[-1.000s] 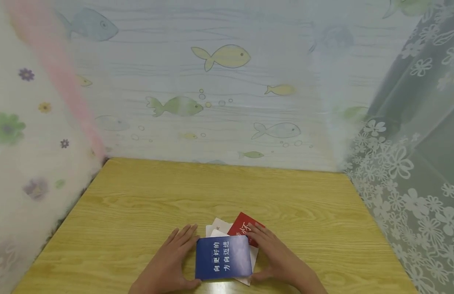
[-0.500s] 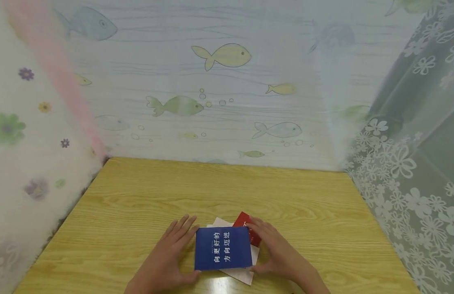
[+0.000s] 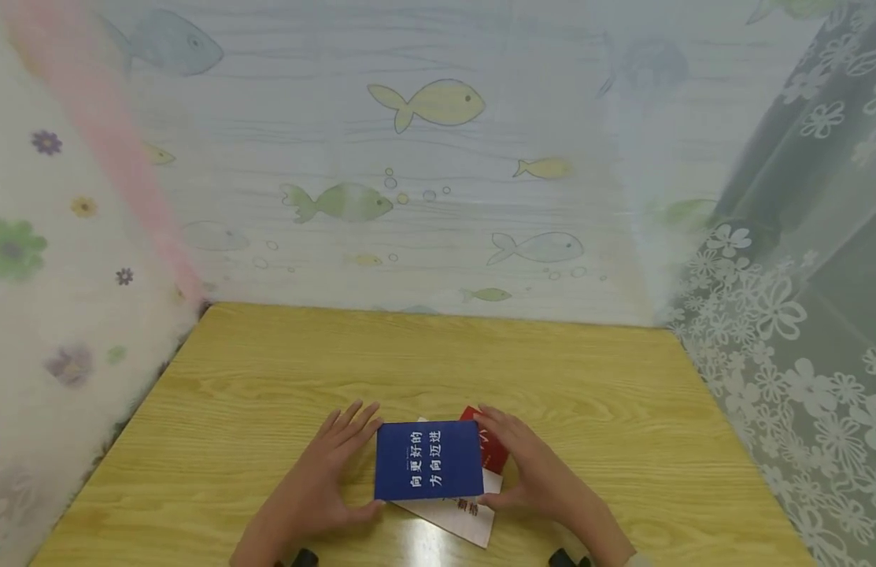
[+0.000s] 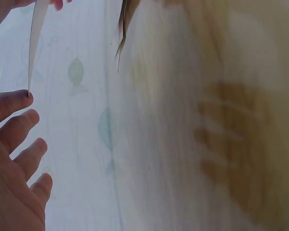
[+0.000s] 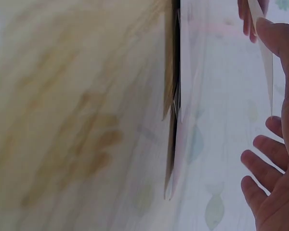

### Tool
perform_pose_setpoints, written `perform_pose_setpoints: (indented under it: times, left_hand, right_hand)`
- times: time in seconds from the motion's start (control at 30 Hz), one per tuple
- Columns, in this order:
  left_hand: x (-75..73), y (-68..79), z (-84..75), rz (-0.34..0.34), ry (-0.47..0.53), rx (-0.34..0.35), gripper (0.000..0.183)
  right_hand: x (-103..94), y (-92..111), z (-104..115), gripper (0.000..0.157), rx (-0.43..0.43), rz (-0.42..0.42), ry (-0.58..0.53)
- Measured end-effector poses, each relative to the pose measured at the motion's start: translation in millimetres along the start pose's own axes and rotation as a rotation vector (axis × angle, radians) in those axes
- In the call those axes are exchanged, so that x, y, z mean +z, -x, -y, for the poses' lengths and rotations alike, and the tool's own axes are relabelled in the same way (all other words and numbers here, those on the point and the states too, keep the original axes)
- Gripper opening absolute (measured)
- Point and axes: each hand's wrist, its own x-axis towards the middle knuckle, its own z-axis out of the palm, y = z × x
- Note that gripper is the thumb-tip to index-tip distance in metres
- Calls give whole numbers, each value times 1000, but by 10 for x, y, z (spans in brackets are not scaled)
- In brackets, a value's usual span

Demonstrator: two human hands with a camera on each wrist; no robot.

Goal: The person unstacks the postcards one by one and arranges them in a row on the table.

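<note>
A dark blue card (image 3: 429, 461) with white Chinese characters is held level by its corners in the head view. My left hand (image 3: 320, 476) pinches its left side between thumb and index finger; the other fingers are spread out. My right hand (image 3: 544, 476) does likewise on the right side. Both wrist views show the card edge-on, as a thin pale strip (image 4: 37, 43), apart from the cards below. Under it, a red card (image 3: 494, 453) and a white card (image 3: 455, 524) with dark characters lie overlapping, partly hidden by the blue card and the right hand.
The cards lie on a wood-grain table (image 3: 267, 370) near its front edge. A fish-patterned curtain (image 3: 423, 181) stands behind, a flowered cloth (image 3: 83, 315) at left, and lace netting (image 3: 770, 315) at right. Small dark pieces (image 3: 306, 557) show by the wrists.
Both hands have moved the blue card away from the body and seemingly upward. More of the white card's near part now shows below it, and less of the cards behind.
</note>
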Motion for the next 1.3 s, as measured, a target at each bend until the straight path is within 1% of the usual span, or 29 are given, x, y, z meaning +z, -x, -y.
perform_pose_setpoints:
  times: [0.13, 0.2, 0.37, 0.47, 0.57, 0.73, 0.83, 0.97, 1.07, 1.17, 1.3]
  left_hand:
    - [-1, -27, 66, 15, 19, -20, 111]
    - [3, -42, 107, 15, 23, -21, 111]
    - [13, -82, 223, 12, 6, -10, 110]
    - [1, -113, 280, 23, -15, -16, 110]
    - [-29, -155, 324, 45, -32, -41, 110]
    - [-74, -233, 387, 81, -26, -82, 106]
    - [-95, -287, 426, 104, -16, -101, 104]
    - [-89, -359, 524, 117, 12, -111, 103]
    - [-83, -405, 609, 132, 38, -116, 103]
    - [-106, -448, 674, 149, 72, -128, 103]
    - [-111, -511, 772, 137, 100, -120, 101]
  right_hand:
    - [7, -78, -28, 111, -6, 2, -30]
    - [13, -121, -48, 110, 7, 9, -42]
    - [25, -232, -88, 106, 31, 29, -49]
    - [24, -309, -99, 106, 17, 26, -48]
    - [32, -395, -118, 107, 2, 18, -4]
    - [55, -533, -170, 106, 1, 12, 87]
    - [73, -602, -210, 106, 18, 20, 117]
    - [85, -701, -254, 105, 50, 40, 120]
    - [92, -787, -289, 105, 43, 43, 120]
    - [106, -878, -334, 104, 23, 41, 115]
    - [111, -1000, -397, 103, 27, 45, 95]
